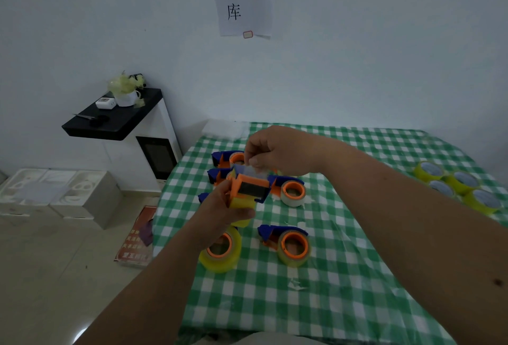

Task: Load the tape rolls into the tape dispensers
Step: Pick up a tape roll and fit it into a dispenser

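- Holding an orange and blue tape dispenser [248, 189] above the worktop [343, 276], the left hand [220, 207] has its fingers curled round the dispenser's lower part, where a yellow tape roll [239, 204] sits in it.
- The right hand [277, 152] pinches a clear strip of tape [251, 170] just above the held dispenser, thumb and fingertips closed on it.
- Just right of the held dispenser, a loaded dispenser [290, 189] with an orange hub lies on the green checked cloth.
- Nearer the person than the held dispenser lie two more: one with a yellow roll [221, 251] partly under the left wrist, and another [288, 243] to its right.
- Behind the held dispenser, two further dispensers [225, 159] are partly hidden by the hands.
- Well to the right of the held dispenser, loose yellow-green tape rolls [459, 188] cluster near the worktop's edge.
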